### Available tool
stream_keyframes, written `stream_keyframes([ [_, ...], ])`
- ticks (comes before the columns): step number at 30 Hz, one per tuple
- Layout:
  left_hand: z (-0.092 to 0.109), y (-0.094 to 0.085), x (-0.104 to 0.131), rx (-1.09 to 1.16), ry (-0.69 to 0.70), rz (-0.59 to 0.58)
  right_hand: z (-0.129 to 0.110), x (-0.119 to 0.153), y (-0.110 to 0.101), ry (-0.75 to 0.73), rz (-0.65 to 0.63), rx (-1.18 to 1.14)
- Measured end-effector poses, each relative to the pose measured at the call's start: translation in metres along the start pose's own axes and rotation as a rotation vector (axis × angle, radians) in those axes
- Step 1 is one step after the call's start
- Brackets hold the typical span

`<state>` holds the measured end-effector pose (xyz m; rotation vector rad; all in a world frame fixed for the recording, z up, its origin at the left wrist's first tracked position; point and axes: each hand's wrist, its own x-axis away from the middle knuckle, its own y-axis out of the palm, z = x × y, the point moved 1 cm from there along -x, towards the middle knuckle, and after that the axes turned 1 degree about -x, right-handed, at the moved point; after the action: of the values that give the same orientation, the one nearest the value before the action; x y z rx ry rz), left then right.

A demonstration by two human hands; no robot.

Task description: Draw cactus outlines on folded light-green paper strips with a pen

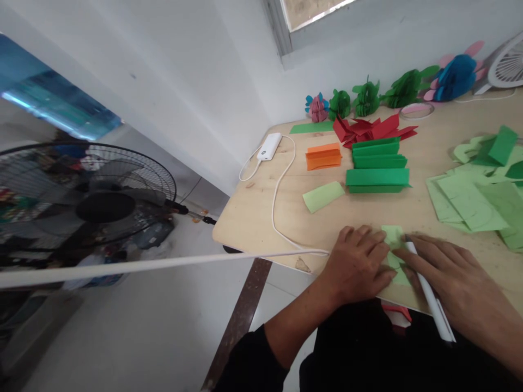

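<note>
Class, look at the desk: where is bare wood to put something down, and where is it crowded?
Bare wood lies between the white cable and the light green slip, also below the green stack. The paper pile at right is crowded.

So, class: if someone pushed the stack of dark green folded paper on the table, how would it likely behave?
The dark green folded paper is probably light, being thin sheet, so it would likely slide across the smooth wooden table. The loosely stacked pieces might shift apart. Flat-lying, it seems unlikely to roll or tip.

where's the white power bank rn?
Head view, upper middle: the white power bank lies near the table's far left edge by the wall, left of the orange folded paper, with its white cable running toward the hands.
</note>
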<state>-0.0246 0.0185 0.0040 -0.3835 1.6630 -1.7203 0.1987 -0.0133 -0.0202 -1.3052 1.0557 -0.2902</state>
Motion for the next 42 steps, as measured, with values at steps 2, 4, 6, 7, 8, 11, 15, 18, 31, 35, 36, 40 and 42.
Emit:
stream_keyframes([
  [2,0.0,0.0001,0.0001,0.004,0.002,0.012,-0.0001,0.0004,0.0003,0.004,-0.005,0.008],
  [4,-0.0001,0.0003,0.0001,0.003,0.002,0.015,0.0002,0.0005,0.0005,0.002,0.003,0.006],
  [6,-0.0003,0.0009,-0.0001,-0.003,0.003,0.008,0.0005,0.0,0.0004,-0.003,0.012,0.003],
  [7,-0.0004,0.0012,-0.0002,-0.005,0.004,0.005,0.0006,-0.0005,0.0002,-0.006,0.013,0.003],
  [8,-0.0005,0.0015,-0.0003,-0.008,0.006,0.002,0.0006,-0.0011,-0.0001,-0.005,0.013,0.002],
  [11,-0.0006,0.002,-0.0004,-0.014,0.008,-0.002,-0.0002,-0.003,-0.0014,0.005,0.014,-0.01],
  [15,-0.0003,0.0018,-0.0002,-0.011,0.005,0.012,-0.0015,-0.0035,-0.0026,0.005,0.011,-0.002],
  [18,0.0002,0.0014,0.0,-0.007,0.002,0.024,-0.0013,-0.0023,-0.0023,-0.015,0.008,0.022],
  [31,-0.0019,0.0049,-0.0005,0.076,-0.018,0.023,-0.0021,-0.0052,-0.0046,-0.053,0.018,0.09],
  [35,-0.0019,0.0049,-0.0013,0.091,-0.031,-0.011,-0.0035,-0.007,-0.0057,-0.032,0.04,0.086],
  [36,-0.0018,0.0045,-0.0014,0.097,-0.033,-0.013,-0.0034,-0.0071,-0.0059,-0.025,0.046,0.072],
  [40,-0.0015,0.0035,-0.0014,0.11,-0.033,-0.002,-0.0018,-0.0077,-0.007,-0.05,0.047,0.027],
  [42,-0.0014,0.0038,-0.0012,0.108,-0.032,-0.002,-0.0012,-0.009,-0.0081,-0.081,0.039,0.027],
])
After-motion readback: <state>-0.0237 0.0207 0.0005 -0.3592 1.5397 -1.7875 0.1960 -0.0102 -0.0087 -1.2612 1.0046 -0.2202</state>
